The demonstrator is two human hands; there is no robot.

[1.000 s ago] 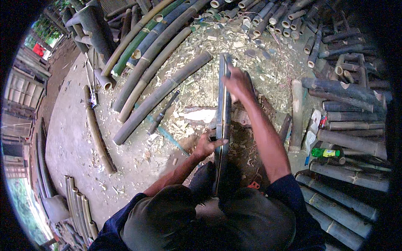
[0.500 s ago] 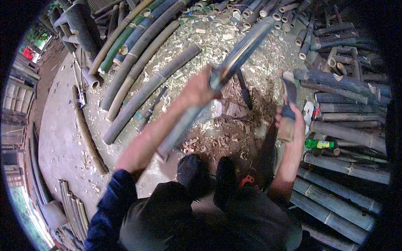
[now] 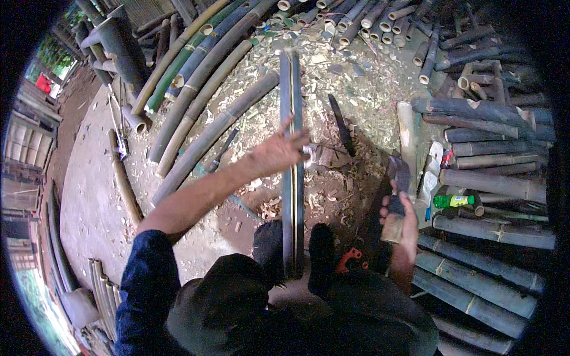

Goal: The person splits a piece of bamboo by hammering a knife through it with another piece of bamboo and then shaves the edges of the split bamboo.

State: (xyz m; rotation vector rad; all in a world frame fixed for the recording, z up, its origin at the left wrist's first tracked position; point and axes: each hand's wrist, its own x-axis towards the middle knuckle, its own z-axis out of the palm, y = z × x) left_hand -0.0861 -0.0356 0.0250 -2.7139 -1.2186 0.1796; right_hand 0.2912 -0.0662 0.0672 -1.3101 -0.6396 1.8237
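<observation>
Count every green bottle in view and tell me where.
1: the green bottle lies on its side among the bamboo poles, to the right of the right hand, which holds a tool. Others may be hidden in the pile.

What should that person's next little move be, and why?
Perhaps close the left hand around the bamboo pole to steady it: that hand looks spread open across the pole, while the right hand holds a bladed tool off to the side.
</observation>
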